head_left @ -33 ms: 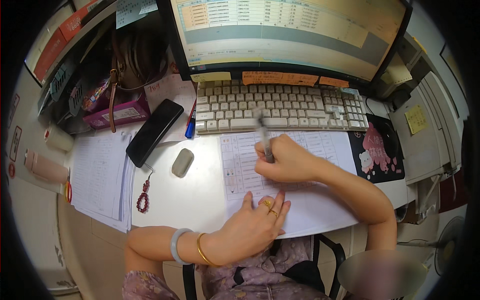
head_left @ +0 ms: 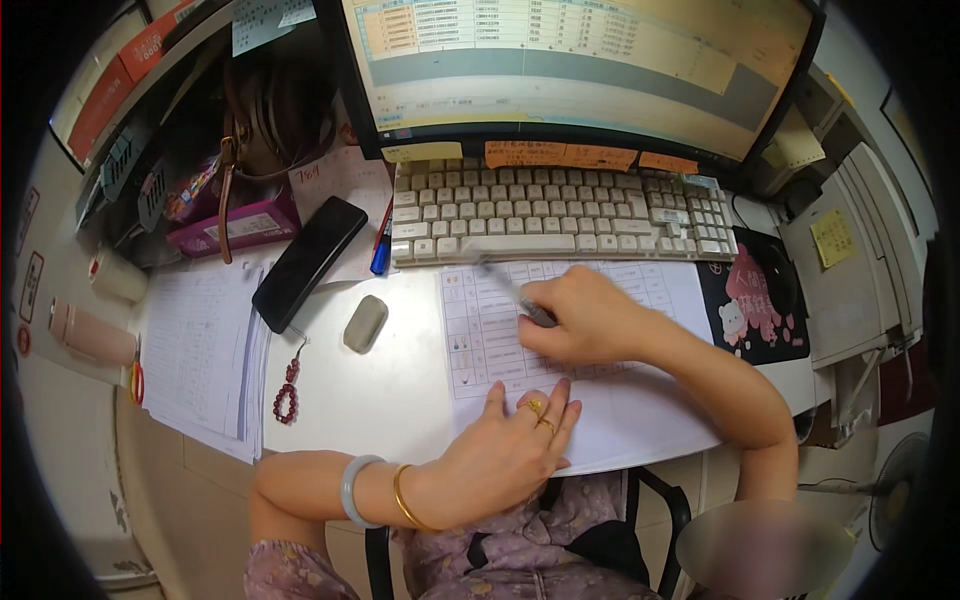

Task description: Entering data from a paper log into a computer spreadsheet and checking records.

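In a closed grip, my right hand [head_left: 585, 315] holds a pen [head_left: 512, 290] with a clear, greyish barrel, partly smeared by motion. Its upper end slants up and left toward the keyboard; the fist hides its tip. Under that hand lies a white sheet with a printed table [head_left: 482, 310], some cells filled with writing and small pictures. My left hand [head_left: 510, 440] rests on the sheet's lower part, fingers stretched out. It wears gold rings, and a gold bangle and a pale jade bangle circle the wrist.
A white keyboard [head_left: 520, 215] stands behind the sheet, below a monitor [head_left: 560, 70]. Leftward are a grey oval object [head_left: 366, 325], a black phone [head_left: 310, 264] with a red bead strap [head_left: 287, 400], a blue-capped pen [head_left: 381, 250] and stacked papers [head_left: 200, 350]. A mouse [head_left: 775, 275] and printer [head_left: 845, 260] stand right.
The pen in my right hand has tilted further left, its upper end dropping away from the keyboard's middle. That hand has shifted slightly right. My left hand stays in place.
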`<state>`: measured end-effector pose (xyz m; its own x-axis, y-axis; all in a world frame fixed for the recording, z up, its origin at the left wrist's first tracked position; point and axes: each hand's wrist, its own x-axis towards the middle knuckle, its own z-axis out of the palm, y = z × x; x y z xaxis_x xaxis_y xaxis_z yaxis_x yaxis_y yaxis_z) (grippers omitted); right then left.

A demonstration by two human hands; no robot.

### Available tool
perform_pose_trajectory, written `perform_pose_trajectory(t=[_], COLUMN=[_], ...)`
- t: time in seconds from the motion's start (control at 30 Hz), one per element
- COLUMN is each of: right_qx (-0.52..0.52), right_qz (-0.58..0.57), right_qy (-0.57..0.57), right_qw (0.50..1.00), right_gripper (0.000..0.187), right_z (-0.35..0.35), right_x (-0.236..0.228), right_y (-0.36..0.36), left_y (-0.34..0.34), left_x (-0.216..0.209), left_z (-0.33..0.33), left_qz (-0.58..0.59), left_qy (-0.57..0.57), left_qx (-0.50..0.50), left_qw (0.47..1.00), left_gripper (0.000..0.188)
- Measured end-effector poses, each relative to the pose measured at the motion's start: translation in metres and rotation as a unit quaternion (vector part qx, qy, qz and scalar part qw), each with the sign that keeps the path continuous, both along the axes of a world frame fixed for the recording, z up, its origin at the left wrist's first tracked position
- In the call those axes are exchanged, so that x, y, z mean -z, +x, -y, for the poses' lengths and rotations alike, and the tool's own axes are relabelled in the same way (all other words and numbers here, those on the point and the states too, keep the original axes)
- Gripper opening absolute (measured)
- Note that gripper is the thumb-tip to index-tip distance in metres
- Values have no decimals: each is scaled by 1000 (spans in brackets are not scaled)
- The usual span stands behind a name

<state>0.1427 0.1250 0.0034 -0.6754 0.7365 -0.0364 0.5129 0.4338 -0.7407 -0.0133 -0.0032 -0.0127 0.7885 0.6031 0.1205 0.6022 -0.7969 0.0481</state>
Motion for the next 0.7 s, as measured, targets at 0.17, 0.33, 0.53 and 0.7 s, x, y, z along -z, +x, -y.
perform_pose_trajectory(t=[0.17, 0.33, 0.53, 0.7], right_qx=[-44, 5, 192, 328], right_qz=[226, 98, -24, -162], right_qy=[288, 417, 302, 269], right_qw=[930, 904, 934, 891], right_gripper=[43, 44, 18, 13], right_z=[-9, -15, -25, -38], right_x=[-5, 6, 14, 27], right_y=[45, 79, 159, 210], left_y=[1, 0, -1, -2], left_x=[-2, -6, -10, -8], left_z=[-1, -2, -2, 1], left_qz=[-10, -27, -63, -76], left_qy=[5, 15, -13, 6], left_qx=[5, 13, 30, 21], left_qw=[1000, 999, 997, 997], left_gripper=[59, 70, 81, 85])
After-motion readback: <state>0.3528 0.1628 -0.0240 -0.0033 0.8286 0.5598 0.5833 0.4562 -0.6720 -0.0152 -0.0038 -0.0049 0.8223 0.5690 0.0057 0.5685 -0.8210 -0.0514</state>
